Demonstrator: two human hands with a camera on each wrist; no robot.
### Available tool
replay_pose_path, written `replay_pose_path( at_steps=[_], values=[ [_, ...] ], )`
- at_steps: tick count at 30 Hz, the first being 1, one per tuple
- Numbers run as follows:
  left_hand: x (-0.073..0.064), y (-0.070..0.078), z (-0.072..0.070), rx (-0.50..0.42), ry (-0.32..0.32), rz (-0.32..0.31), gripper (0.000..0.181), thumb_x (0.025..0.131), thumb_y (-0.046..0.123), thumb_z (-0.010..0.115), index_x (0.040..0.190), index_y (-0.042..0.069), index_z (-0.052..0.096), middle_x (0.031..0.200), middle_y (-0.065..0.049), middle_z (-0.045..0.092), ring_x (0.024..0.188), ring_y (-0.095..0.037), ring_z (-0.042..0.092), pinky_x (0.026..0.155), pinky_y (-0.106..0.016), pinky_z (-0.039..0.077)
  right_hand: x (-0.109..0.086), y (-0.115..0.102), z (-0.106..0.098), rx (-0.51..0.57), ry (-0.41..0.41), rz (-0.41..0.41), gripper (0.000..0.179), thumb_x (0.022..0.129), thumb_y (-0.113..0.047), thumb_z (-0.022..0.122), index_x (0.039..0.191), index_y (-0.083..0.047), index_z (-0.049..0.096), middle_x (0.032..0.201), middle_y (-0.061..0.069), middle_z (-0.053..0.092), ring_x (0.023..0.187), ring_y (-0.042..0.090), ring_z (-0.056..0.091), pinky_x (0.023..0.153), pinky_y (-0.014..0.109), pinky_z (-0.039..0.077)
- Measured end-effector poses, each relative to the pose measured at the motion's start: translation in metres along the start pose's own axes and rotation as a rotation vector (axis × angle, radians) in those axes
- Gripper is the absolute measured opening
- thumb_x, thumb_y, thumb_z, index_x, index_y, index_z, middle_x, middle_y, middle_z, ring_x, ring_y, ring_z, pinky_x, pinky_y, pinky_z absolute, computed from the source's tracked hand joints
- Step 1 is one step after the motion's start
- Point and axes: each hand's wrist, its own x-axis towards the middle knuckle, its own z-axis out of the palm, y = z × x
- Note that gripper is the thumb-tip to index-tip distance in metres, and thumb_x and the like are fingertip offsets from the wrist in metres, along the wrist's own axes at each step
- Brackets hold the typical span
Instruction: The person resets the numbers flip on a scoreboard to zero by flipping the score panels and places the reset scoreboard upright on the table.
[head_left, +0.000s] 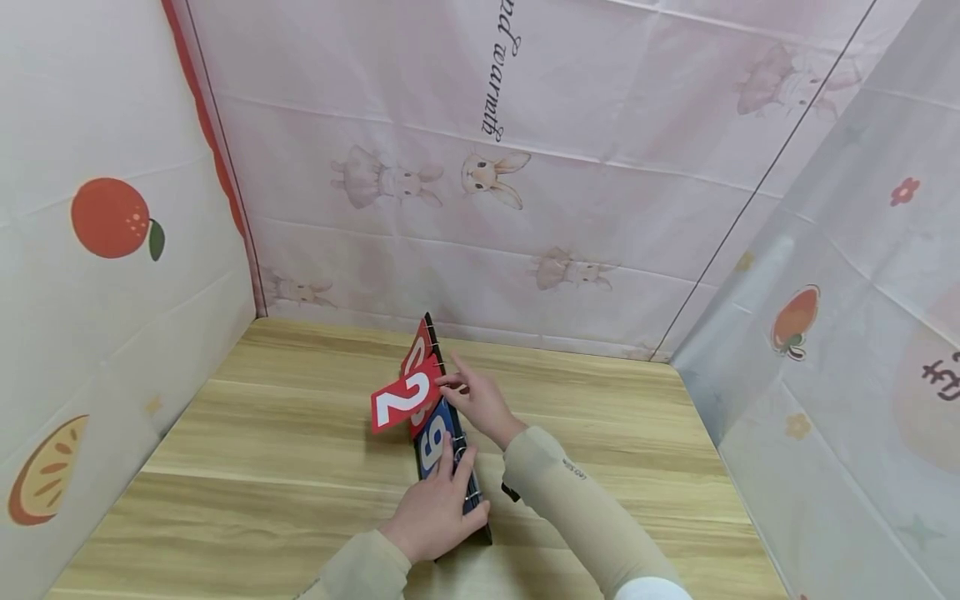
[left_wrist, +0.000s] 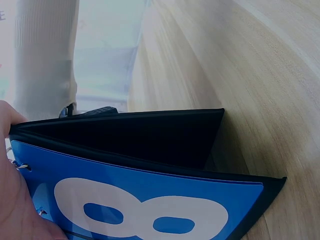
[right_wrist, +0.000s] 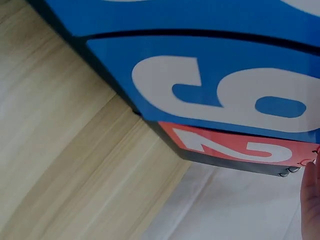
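1. A pale pink fabric curtain printed with rabbits [head_left: 637, 225] hangs behind the work.
2. Before it spreads the light wood-grain tabletop [head_left: 262, 467].
3. On the tabletop, around its middle, stands a black tent-shaped flip scoreboard [head_left: 456, 419]. Its long axis runs from near the curtain back towards the person, the near end slanting a little rightwards; its numbered face points to the person's left.
4. The left hand [head_left: 435, 512] straddles the near half of the ridge; its grip holds the board there, thumb on one side, fingers reaching over the other.
5. The right hand [head_left: 483, 408] is farther along, on the ridge's right, fingertips at a card's ring-side edge. I cannot tell whether its grip pinches that card or only touches it.
6. That card, a red rectangle with a white 2 [head_left: 405, 396], lies directly left of the right fingertips, the nearer hand. It stands out from the board, its long axis running from the ridge leftwards and slightly towards the person, free edge outermost.
7. Nearer the person hangs a blue card with a white 9 [right_wrist: 225, 95].
8. Smallest are the silvery metal rings [left_wrist: 22, 166] binding the cards.
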Motion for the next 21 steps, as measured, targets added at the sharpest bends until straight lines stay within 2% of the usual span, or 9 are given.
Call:
replay_pose_path(
  at_steps=[5,10,14,18,21],
  values=[
    [-0.0014,0.0002,-0.0009,-0.006,0.006,0.006,0.082,0.088,0.061,0.043,0.148,0.008,0.022,0.149,-0.030,0.011,0.125,-0.040,0.039,0.078,-0.054,0.048,0.0014,0.0007,0.0001,-0.173,-0.048,-0.080,0.051,0.095,-0.019,0.054,0.142,-0.010,0.037,0.116,-0.004,0.063,0.106,0.013,0.057,0.087,0.031,0.047],
    [-0.0030,0.0008,-0.0012,-0.004,0.020,0.017,0.081,0.089,0.059,0.042,0.148,0.008,0.022,0.149,-0.031,0.012,0.125,-0.041,0.039,0.076,-0.054,0.048,-0.0002,-0.0018,0.0002,-0.313,-0.084,-0.136,0.050,0.097,-0.018,0.051,0.144,-0.010,0.035,0.117,-0.003,0.062,0.114,0.016,0.053,0.097,0.035,0.040],
    [-0.0034,0.0007,-0.0004,0.003,0.032,0.027,0.080,0.089,0.059,0.042,0.148,0.007,0.022,0.148,-0.031,0.012,0.125,-0.041,0.039,0.075,-0.052,0.049,-0.0007,-0.0050,-0.0004,-0.377,-0.084,-0.154,0.051,0.097,-0.018,0.052,0.144,-0.011,0.035,0.121,-0.002,0.061,0.116,0.019,0.051,0.097,0.037,0.040],
    [-0.0031,0.0006,0.0005,0.010,0.036,0.028,0.080,0.089,0.059,0.042,0.148,0.007,0.022,0.148,-0.031,0.012,0.125,-0.041,0.039,0.076,-0.052,0.049,-0.0008,-0.0049,0.0000,-0.368,-0.056,-0.140,0.049,0.097,-0.020,0.051,0.143,-0.011,0.036,0.132,0.002,0.053,0.112,0.019,0.054,0.094,0.036,0.042],
    [-0.0025,0.0010,0.0010,0.013,0.032,0.024,0.081,0.089,0.059,0.042,0.148,0.007,0.022,0.148,-0.031,0.011,0.126,-0.041,0.038,0.076,-0.052,0.049,-0.0035,0.0008,0.0035,-0.217,-0.030,-0.044,0.054,0.098,-0.027,0.048,0.146,-0.011,0.029,0.138,0.006,0.045,0.107,0.019,0.056,0.088,0.036,0.046]
  ],
)
